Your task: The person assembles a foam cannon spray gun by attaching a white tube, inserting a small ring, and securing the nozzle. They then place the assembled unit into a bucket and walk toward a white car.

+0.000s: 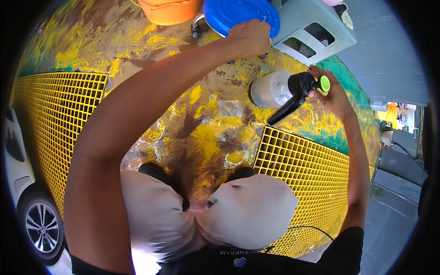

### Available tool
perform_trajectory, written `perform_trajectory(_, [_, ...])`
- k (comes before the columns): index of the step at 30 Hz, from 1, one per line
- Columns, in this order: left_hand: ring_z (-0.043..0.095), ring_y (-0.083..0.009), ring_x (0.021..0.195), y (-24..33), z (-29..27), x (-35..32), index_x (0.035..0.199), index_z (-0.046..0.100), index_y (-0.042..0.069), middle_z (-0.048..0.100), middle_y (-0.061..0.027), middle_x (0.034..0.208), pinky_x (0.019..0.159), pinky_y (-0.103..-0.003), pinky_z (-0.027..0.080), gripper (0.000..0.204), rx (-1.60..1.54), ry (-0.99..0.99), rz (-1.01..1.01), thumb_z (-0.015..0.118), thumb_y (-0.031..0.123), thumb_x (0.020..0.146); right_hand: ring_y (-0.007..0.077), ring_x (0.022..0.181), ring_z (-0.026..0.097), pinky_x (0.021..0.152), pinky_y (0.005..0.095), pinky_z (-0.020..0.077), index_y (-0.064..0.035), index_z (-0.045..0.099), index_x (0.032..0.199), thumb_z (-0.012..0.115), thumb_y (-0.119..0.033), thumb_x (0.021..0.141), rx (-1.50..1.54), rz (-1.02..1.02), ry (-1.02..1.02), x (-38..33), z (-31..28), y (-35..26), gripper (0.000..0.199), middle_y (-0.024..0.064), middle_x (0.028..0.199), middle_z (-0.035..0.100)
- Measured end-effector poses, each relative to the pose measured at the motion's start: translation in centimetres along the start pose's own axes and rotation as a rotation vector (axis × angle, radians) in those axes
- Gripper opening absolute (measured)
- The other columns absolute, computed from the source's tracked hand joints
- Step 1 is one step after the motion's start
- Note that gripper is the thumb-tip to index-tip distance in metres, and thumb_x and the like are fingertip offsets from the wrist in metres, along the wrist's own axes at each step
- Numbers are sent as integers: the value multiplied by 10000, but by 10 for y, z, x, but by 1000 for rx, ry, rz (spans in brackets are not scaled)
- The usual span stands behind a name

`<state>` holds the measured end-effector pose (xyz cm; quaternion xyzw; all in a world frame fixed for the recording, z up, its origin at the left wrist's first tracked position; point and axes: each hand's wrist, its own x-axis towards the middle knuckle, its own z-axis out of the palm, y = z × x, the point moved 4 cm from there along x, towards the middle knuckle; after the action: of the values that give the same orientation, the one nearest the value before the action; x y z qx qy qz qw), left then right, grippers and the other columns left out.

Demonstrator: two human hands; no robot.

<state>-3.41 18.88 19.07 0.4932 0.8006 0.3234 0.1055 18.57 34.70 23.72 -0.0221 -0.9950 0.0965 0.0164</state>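
Observation:
My left hand reaches far forward and lies over the near right edge of a round blue seat on caster wheels. Its fingers are curled closed, and what they may hold is hidden beneath them. On the right, my right hand has its thumb and fingers around the black head of a pump sprayer. The sprayer has a cloudy clear bottle, a long black handle and a lime-green knob. It leans in the view with its base toward the left.
Beyond the seat stand an orange bucket and a grey plastic step stool. A small clear packet and a white ring lie on the paint-stained floor. Yellow gratings flank my legs; a white car is at left.

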Motion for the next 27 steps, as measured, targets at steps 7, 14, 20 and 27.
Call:
perform_trajectory(7, [665,-381,981,5,-19,3,975,729,31,695,-213,1025,837,-479,530,260,-52,37,-7,618,231,853,242,466,608,465,363,486,17,693,791,454,-682,925,726,876,-597,-52,36,-21,750,152,616,657])
perform_trajectory(14, [666,-387,945,-18,-35,10,908,722,41,695,-208,985,806,-489,529,238,-58,195,-75,608,246,863,89,644,570,576,257,463,-13,627,1094,476,-32,961,242,610,18,-43,-21,44,202,49,843,666])
perform_trajectory(20, [660,-410,897,-35,-37,6,841,695,33,693,-206,926,770,-498,523,217,-83,210,-39,598,227,854,285,1147,577,953,392,471,-118,554,1322,510,106,885,-26,132,33,3,-21,34,493,106,1277,613])
perform_trajectory(27, [671,-378,847,-42,-33,4,877,688,25,698,-188,871,755,-474,521,212,-17,192,3,587,209,849,345,1256,512,1067,427,417,-142,541,1343,547,116,845,-66,33,-64,18,-12,33,561,122,1346,568])
